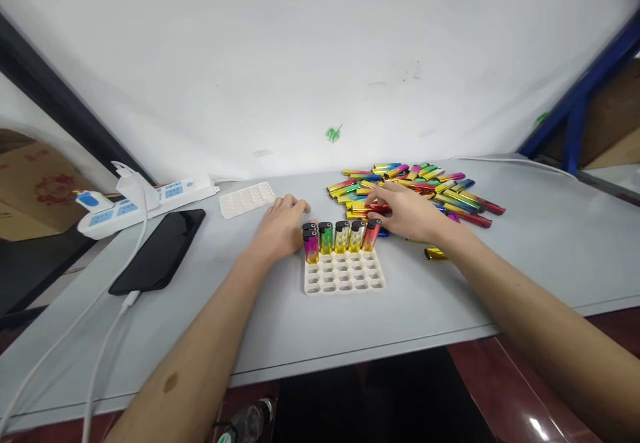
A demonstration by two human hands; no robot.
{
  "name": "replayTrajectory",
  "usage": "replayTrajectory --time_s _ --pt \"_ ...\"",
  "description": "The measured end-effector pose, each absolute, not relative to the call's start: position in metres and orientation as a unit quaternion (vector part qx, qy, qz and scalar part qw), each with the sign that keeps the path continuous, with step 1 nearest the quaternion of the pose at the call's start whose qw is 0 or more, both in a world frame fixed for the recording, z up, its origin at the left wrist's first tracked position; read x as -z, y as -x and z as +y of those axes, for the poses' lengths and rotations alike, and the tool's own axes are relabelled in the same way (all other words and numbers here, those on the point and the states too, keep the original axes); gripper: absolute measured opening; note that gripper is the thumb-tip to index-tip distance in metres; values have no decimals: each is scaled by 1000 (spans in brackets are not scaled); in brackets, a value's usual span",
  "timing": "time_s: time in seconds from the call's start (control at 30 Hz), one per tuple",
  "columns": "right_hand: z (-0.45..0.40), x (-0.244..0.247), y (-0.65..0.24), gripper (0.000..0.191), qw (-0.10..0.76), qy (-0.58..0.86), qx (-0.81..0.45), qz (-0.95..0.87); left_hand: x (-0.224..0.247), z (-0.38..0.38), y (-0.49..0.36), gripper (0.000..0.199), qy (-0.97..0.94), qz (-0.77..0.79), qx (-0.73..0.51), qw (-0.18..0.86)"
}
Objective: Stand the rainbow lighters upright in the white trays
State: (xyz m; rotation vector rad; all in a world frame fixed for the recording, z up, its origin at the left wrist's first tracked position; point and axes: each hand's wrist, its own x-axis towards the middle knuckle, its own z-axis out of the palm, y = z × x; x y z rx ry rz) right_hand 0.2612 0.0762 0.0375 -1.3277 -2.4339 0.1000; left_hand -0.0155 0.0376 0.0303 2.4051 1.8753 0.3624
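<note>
A white tray [344, 276] with rows of slots sits on the table. Several lighters with black tops stand upright in its back part: a purple one [311, 248], a green one [326, 238], yellow-clear ones and a red one [371, 235]. My left hand [287, 226] rests at the tray's back left corner, fingers loosely bent and apart, thumb beside the lighters; I see nothing held in it. My right hand [405, 208] reaches over a pile of shiny multicoloured lighters [450, 196]. Its thumb and fingers are apart at the pile's left side, with lighters showing between them.
Behind my left hand lies another white slotted tray [247, 200]. To the left are a black phone [159, 250] with a white cable and a power strip [150, 204] with plugs. One gold lighter [436, 254] lies under my right forearm. A white wall [320, 63] closes the back.
</note>
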Motion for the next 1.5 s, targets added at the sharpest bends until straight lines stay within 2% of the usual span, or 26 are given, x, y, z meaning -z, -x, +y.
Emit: replayTrajectory --time_s 0.2,0.4,0.53,0.6,0.73,0.87,1.23,1.37,1.5 --pt "80 -30 -270 25 190 458 44 -867 -29 41 18 34 -783 610 -116 38" --pt "79 -28 -272 23 192 453 56 -868 -27 42 21 38 -790 600 -121 32" --pt "76 -29 -266 33 232 473 54 -848 -27 41 22 39 -792 597 -125 37" --pt "74 -31 -264 33 298 482 -6 -824 -27 40 23 39 -792 597 -124 39" --pt "69 -37 -259 26 464 490 -208 -708 -26 40 24 39 -793 594 -126 46" --pt "67 -37 -254 36 563 447 -360 -595 -25 39 25 38 -797 587 -135 46" --pt "60 -40 -244 46 554 344 -587 -481 -25 38 25 38 -797 587 -131 51" --pt "59 -41 -243 39 519 374 -618 -457 -24 38 26 38 -800 583 -130 48" --pt "62 -39 -243 24 519 391 -602 -463 -25 38 26 38 -800 584 -125 52"
